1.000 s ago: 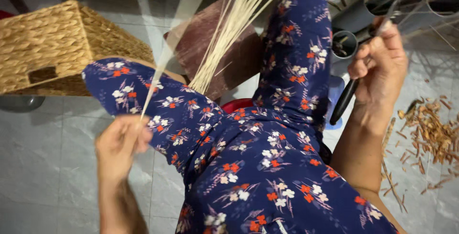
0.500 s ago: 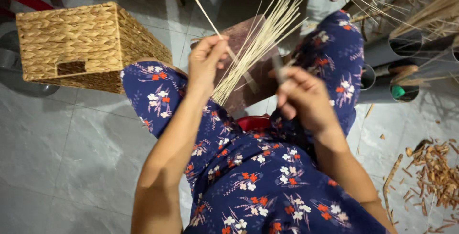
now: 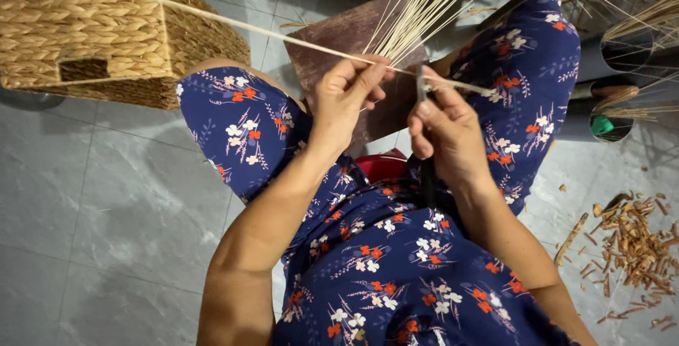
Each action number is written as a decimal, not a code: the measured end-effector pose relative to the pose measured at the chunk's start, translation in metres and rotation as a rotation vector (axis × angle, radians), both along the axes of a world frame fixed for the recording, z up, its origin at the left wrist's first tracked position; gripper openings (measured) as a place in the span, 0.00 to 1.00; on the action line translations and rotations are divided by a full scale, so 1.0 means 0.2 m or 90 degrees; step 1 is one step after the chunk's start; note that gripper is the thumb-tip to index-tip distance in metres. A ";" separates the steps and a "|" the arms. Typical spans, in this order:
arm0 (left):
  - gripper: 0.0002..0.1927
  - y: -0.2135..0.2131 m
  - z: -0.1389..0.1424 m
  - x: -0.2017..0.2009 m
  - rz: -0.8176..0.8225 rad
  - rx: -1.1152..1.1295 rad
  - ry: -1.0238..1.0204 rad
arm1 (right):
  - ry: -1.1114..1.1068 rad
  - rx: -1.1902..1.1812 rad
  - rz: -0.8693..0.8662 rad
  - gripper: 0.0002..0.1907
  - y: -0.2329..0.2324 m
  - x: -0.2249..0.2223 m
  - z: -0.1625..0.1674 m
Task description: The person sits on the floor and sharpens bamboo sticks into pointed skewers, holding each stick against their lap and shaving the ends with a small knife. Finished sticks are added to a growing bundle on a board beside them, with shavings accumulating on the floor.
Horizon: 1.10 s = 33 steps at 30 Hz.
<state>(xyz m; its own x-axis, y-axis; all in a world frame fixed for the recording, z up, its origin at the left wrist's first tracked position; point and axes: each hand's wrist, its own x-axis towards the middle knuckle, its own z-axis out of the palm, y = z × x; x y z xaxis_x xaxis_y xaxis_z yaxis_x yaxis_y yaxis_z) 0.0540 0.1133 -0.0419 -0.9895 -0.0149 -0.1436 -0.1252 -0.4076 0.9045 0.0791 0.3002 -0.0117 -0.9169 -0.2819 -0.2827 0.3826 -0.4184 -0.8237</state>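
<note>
Wicker fills the upper left of the frame: one woven basket (image 3: 92, 31) on the grey tiled floor (image 3: 106, 204), with a single dark slot cut in its side. One long pale stick (image 3: 283, 37) runs from over the basket down toward the centre of the frame, where both hands meet it.

Left of centre, the left hand (image 3: 346, 98) is closed on the stick, pinching it between thumb and fingertips. Behind it, one dark board (image 3: 353, 49) sits between the knees, and a fan of thin sticks (image 3: 417, 10), too many to count, rises from it toward the top edge.

Right of centre, the right hand (image 3: 449, 134) is wrapped around one dark-handled knife (image 3: 422, 95), its blade upright and touching the stick beside the thumb. The blade stands very near the left fingertips, so a slip along the stick could likely cut them. Too much pressure could snap or split so thin a stick. The long free end could also catch on the basket and jerk the grip.

At the right edge stand at least two dark tubes (image 3: 622, 56) holding more sticks, though part of them is cut off. In the lower right lies one scattered heap of brown shavings (image 3: 633, 240).
</note>
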 end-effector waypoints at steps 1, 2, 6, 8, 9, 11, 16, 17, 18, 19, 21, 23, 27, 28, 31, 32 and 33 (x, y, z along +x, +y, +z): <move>0.09 -0.01 0.04 0.02 -0.025 -0.088 0.013 | 0.002 -0.012 -0.006 0.29 0.02 0.00 0.01; 0.10 -0.02 0.09 0.06 -0.051 -0.175 0.026 | 0.004 -0.023 -0.013 0.29 0.04 0.00 0.01; 0.07 -0.09 0.31 0.23 0.085 -0.525 0.391 | 0.023 -0.041 -0.044 0.29 0.16 -0.02 0.07; 0.08 -0.13 0.40 0.22 0.158 -0.659 0.497 | 0.024 -0.053 -0.062 0.30 0.21 -0.01 0.10; 0.09 -0.15 0.44 0.21 0.196 -0.727 0.554 | 0.033 -0.047 -0.062 0.30 0.22 0.00 0.11; 0.11 -0.20 0.53 0.22 0.207 -0.880 0.532 | 0.056 -0.038 -0.066 0.30 0.24 0.00 0.14; 0.11 -0.22 0.58 0.20 0.073 -0.877 0.436 | 0.089 -0.031 -0.062 0.30 0.30 0.01 0.17; 0.09 -0.22 0.57 0.20 0.008 -0.811 0.370 | 0.095 -0.036 -0.064 0.30 0.31 0.01 0.17; 0.08 -0.22 0.56 0.21 -0.055 -0.743 0.305 | 0.100 -0.037 -0.067 0.30 0.32 0.01 0.17; 0.08 -0.21 0.55 0.22 -0.073 -0.692 0.289 | 0.106 -0.038 -0.070 0.30 0.32 0.00 0.18; 0.07 -0.20 0.52 0.24 -0.107 -0.591 0.252 | 0.101 -0.037 -0.080 0.30 0.33 0.00 0.18; 0.06 -0.16 0.50 0.25 -0.116 -0.529 0.214 | 0.085 -0.036 -0.097 0.30 0.32 0.01 0.19; 0.04 -0.10 0.47 0.27 -0.132 -0.493 0.177 | 0.096 0.083 -0.027 0.29 0.23 0.07 0.20; 0.04 -0.08 0.47 0.27 -0.134 -0.489 0.172 | 0.097 0.134 0.015 0.28 0.20 0.09 0.20; 0.04 -0.06 0.47 0.28 -0.141 -0.486 0.156 | 0.128 0.147 0.108 0.23 0.12 0.12 0.18; 0.04 -0.05 0.47 0.28 -0.147 -0.491 0.148 | 0.143 0.127 0.133 0.21 0.11 0.12 0.17; 0.04 -0.05 0.47 0.29 -0.153 -0.497 0.141 | 0.140 0.120 0.130 0.20 0.11 0.13 0.17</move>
